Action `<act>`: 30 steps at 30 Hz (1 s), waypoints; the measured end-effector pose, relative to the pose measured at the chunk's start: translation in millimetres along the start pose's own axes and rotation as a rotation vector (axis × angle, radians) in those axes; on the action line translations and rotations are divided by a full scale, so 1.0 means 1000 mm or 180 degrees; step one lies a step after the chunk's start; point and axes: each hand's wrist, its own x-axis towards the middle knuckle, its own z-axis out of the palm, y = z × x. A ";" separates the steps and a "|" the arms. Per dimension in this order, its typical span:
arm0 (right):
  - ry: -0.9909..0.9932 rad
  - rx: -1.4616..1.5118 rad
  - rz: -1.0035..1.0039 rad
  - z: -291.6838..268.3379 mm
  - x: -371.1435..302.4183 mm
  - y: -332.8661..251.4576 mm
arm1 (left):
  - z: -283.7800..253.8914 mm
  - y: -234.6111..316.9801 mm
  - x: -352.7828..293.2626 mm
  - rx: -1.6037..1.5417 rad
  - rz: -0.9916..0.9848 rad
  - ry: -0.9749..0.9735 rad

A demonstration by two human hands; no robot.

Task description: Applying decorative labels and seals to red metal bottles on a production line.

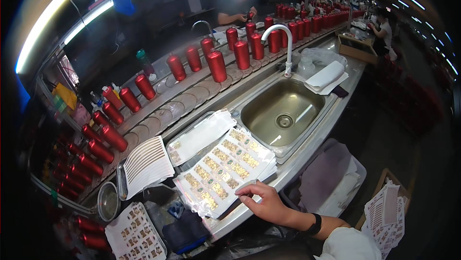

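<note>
My right hand (263,204) comes in from the lower right, a dark band on its wrist. Its fingers are bent and closed at the near right edge of a stack of decal sheets (225,164), white with gold printed blocks. They appear to pinch the edge of a sheet, though the fingertips are partly hidden. Behind that stack, a tray (176,167) holds white sheets (204,135). To its left lies another pile of sheets (146,167) with brown stripes. My left hand is out of view.
A steel sink (249,120) with a white curved tap (288,51) is set into the counter. Red bottles (216,66) stand along the conveyor (180,101) behind. A grey bin (355,178) sits below the counter edge. Across the line another person (235,18) handles a bottle.
</note>
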 end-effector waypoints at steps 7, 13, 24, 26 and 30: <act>0.0225 -0.0169 0.0238 -0.039 0.027 0.011 | 0.030 -0.011 -0.014 0.0485 -0.0003 0.0252; 0.0236 -0.0515 -0.0136 -0.095 0.071 0.033 | 0.099 -0.035 -0.005 0.0839 -0.0072 0.0503; 0.0156 -0.0159 0.0302 -0.121 0.137 0.048 | 0.243 -0.088 0.056 0.1421 -0.0605 0.0360; 0.0231 -0.0279 0.0583 -0.125 0.136 0.046 | 0.261 -0.090 0.059 0.1547 -0.0645 0.0337; 0.0074 -0.0280 0.0832 -0.130 0.128 0.034 | 0.291 -0.092 0.053 0.1808 -0.0747 0.0278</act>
